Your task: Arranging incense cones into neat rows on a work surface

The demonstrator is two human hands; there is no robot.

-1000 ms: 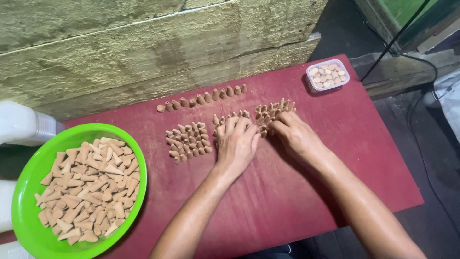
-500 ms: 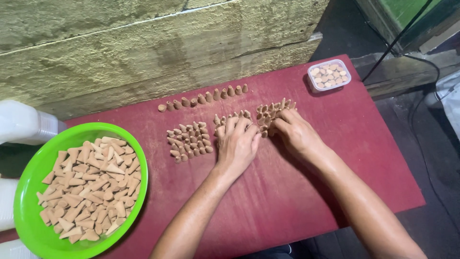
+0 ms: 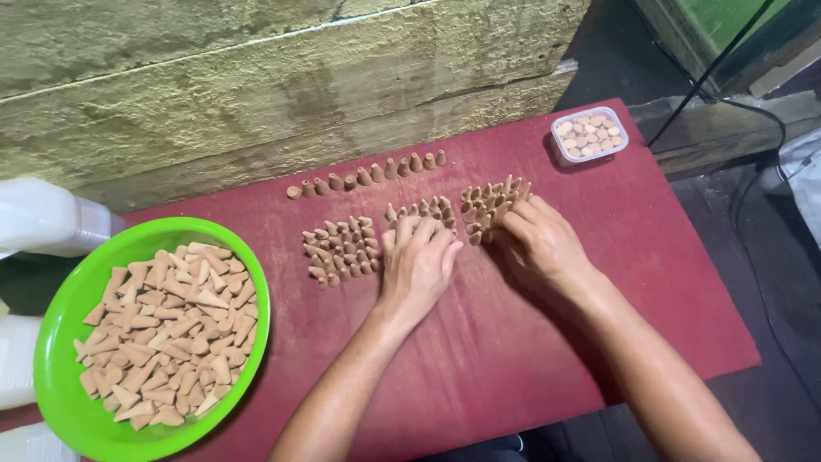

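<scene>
Both hands sit flat among the cones on the red surface [image 3: 530,342], barely shifted over the last second. Left hand [image 3: 419,261] spreads its fingers over the middle cluster [image 3: 423,210], gripping nothing visible. Right hand [image 3: 534,239] curls at the right cluster [image 3: 492,201]; whether it pinches a cone, I cannot tell. Left of the clusters, the green bowl [image 3: 60,359] stays full.

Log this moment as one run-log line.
left hand: on middle cone cluster | right hand: at right cone cluster | green bowl: cones
</scene>
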